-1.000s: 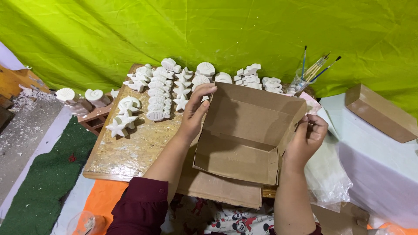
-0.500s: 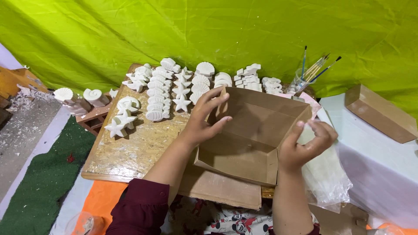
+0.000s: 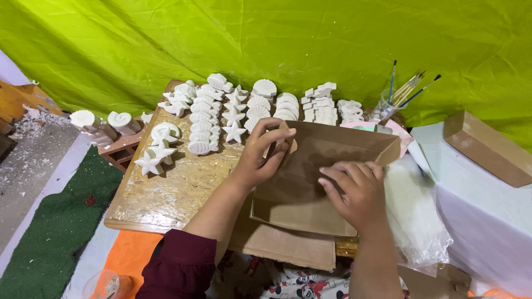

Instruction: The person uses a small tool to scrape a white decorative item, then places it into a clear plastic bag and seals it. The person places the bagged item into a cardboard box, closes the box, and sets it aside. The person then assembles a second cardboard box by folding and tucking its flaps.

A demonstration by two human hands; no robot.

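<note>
a head-worn camera looks down on a low work bench [image 3: 166, 194] topped with a speckled wooden board, backed by a bright green cloth [image 3: 277, 39]. at the centre lies an open brown cardboard box [image 3: 310, 188], tipped so its hollow faces the viewer, resting on a flat sheet of cardboard [image 3: 288, 249] at the board's near right corner. the left hand [image 3: 263, 152] sits at the box's ten o'clock corner, fingers curled over the rim and thumb pressing the outer wall, clamped on that edge. the right hand [image 3: 354, 191] lies at about four o'clock inside the box, fingers spread and flat against the inner panel, pressing rather than gripping. the box looks light and fairly stiff along its folds, though its thin walls would likely bow if squeezed mid-panel; the corners and folded rims seem the surest places to hold. at twelve o'clock from the box stand rows of white plaster shapes [image 3: 244, 108], shells and stars, which look brittle and chalky. at one o'clock a clear jar of paintbrushes [image 3: 396, 97] stands upright. at three o'clock a crumpled clear plastic bag [image 3: 415, 216] lies just beside the box, and farther right a closed cardboard box [image 3: 487, 147] sits on a white cloth. at nine o'clock, beyond the board, is a strip of green mat [image 3: 55, 232].
</note>
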